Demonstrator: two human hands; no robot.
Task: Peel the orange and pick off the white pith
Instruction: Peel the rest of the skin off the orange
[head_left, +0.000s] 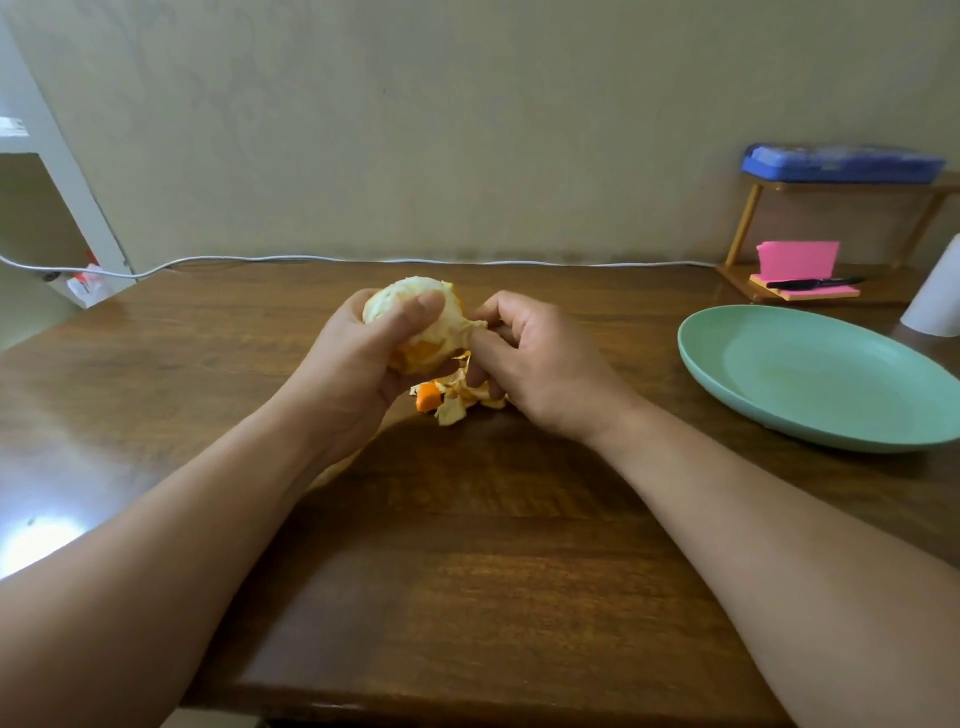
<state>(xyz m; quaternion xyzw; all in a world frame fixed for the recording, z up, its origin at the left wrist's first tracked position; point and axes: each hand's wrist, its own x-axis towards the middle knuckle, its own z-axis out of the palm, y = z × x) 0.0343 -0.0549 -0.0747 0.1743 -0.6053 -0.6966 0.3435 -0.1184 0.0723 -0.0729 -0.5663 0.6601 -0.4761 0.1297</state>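
The orange (410, 304) is mostly covered in pale pith, with a patch of bare orange flesh low on its front. My left hand (358, 358) grips it above the table, thumb pressed across its front. My right hand (530, 358) is at the orange's right side, its fingers curled and pinching a strip of white pith (475, 325) still joined to the fruit. Below the two hands a small heap of torn peel pieces (449, 400) lies on the wooden table (467, 545).
A light green plate (810, 374) sits at the right. Behind it stand a small wooden rack (748, 218) with a blue box (841, 163), pink notes (797, 260) and a black pen (810, 283). A white roll (935, 301) is at the far right. A grey cable (311, 259) runs along the table's back edge.
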